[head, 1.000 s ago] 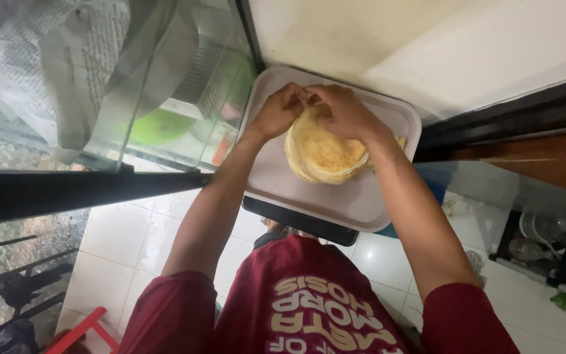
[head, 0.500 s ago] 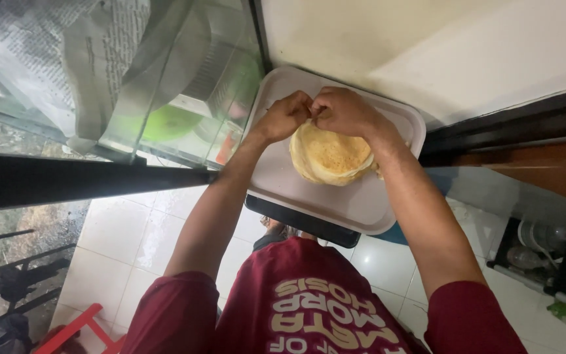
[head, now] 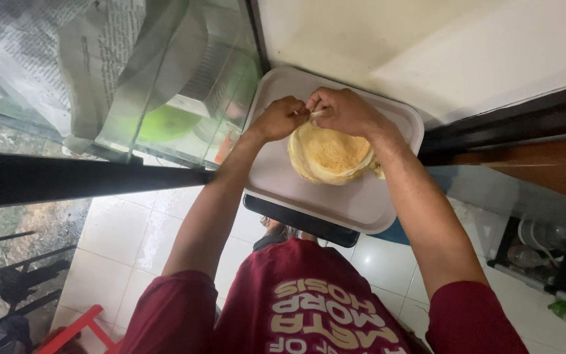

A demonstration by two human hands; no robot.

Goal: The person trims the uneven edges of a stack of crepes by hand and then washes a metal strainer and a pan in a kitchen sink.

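Observation:
A stack of round, pale yellow flatbreads [head: 329, 155] lies on a white rectangular tray [head: 355, 206]. Both hands meet over the far edge of the stack. My left hand [head: 282, 117] and my right hand [head: 343, 110] pinch a small white strip between their fingertips, just above the top flatbread. The fingers of both hands are curled closed around it. My forearms reach up from a dark red shirt at the bottom of the view.
A glass case [head: 185, 85] with green and white items inside stands left of the tray, with newspaper [head: 47, 59] beyond it. A cream counter [head: 427, 46] lies above the tray. White floor tiles [head: 119, 242] show below, with a red stool [head: 76, 331] at lower left.
The hands have stayed at the far edge of the flatbread stack, their fingers working together slightly. The view has shifted a little; the tray and stack remain in place.

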